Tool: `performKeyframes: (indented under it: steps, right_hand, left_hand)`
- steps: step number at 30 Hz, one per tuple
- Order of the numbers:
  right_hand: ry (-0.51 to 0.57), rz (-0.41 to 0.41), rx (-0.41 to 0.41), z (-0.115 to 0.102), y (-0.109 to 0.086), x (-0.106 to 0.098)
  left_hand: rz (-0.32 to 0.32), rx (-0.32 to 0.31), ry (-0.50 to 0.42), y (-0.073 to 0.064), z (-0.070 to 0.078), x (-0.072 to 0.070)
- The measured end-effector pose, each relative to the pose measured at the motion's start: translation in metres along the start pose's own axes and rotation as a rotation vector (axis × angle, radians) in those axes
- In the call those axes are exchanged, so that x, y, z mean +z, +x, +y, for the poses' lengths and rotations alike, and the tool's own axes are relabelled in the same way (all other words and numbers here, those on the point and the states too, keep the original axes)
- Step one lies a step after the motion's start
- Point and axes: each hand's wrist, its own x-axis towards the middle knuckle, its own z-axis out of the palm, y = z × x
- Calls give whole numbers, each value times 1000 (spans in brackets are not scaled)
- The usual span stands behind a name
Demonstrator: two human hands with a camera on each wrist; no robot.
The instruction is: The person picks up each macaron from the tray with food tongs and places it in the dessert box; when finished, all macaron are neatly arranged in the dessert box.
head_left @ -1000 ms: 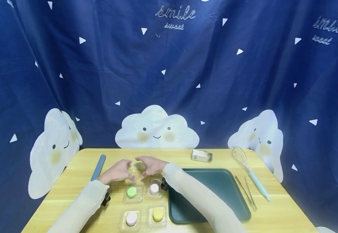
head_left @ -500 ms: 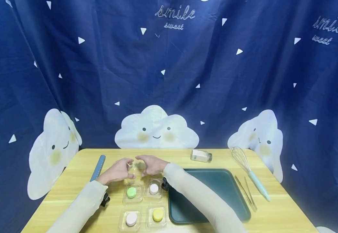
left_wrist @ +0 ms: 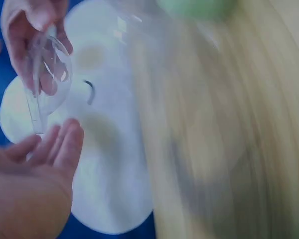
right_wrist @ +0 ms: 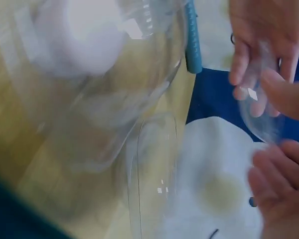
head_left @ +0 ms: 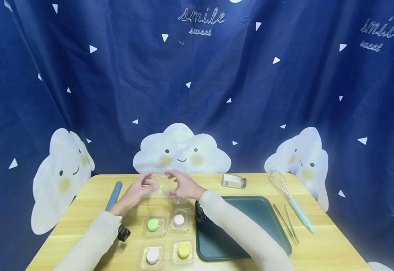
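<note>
A clear plastic dome cover [head_left: 162, 185] is held up between both hands over the far part of the table. My left hand [head_left: 136, 191] has its fingers at the left edge of the dome, and my right hand [head_left: 184, 185] grips the opposite edge. In the left wrist view the dome [left_wrist: 57, 74] stands on edge, with the right hand's thumb and fingers around its rim. Another clear plastic piece [head_left: 179, 199] lies below the right hand. Closer in are clear trays with a green macaron [head_left: 153, 224], a white one [head_left: 179, 220], a pale pink one [head_left: 153, 255] and a yellow one [head_left: 184, 250].
Under the right forearm lies a dark green baking tray [head_left: 231, 254]. To its right are metal tongs [head_left: 286, 222] and a whisk [head_left: 298, 210]. A shaker bottle [head_left: 233, 181] lies on its side behind the tray. Left of the left hand is a long blue strip [head_left: 115, 195].
Both hands have lifted and moved slightly toward the back, raising the clear dome from the table. Another clear piece now shows beneath the right hand. The macarons have stayed put.
</note>
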Motion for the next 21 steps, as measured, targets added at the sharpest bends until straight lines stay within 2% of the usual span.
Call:
performKeyframes:
  steps: [2,3,5,8,10,14,21]
  right_hand:
    - [-106,110,-86,1,-5,-4]
    - [-181,165,-145,2,-7,-5]
    - [-340,276,-292,3,-10,-9]
    - [-567,415,-521,5,-13,-12]
    - [-667,472,-637,5,-14,-13]
    - [-753,523,-764,4,-16,-12]
    - [-775,552,-831,1,-17,-12]
  left_hand:
    - [-16,-30,-173,1,3,-2]
    - [-43,-47,-257,2,5,-3]
    - [-139,-88,-427,3,7,-6]
    - [-298,-150,-602,4,9,-9]
    - [-385,-159,-670,3,11,-10]
    - [-462,-149,-732,2,12,-10]
    - [-519,-136,-760,0,11,-15]
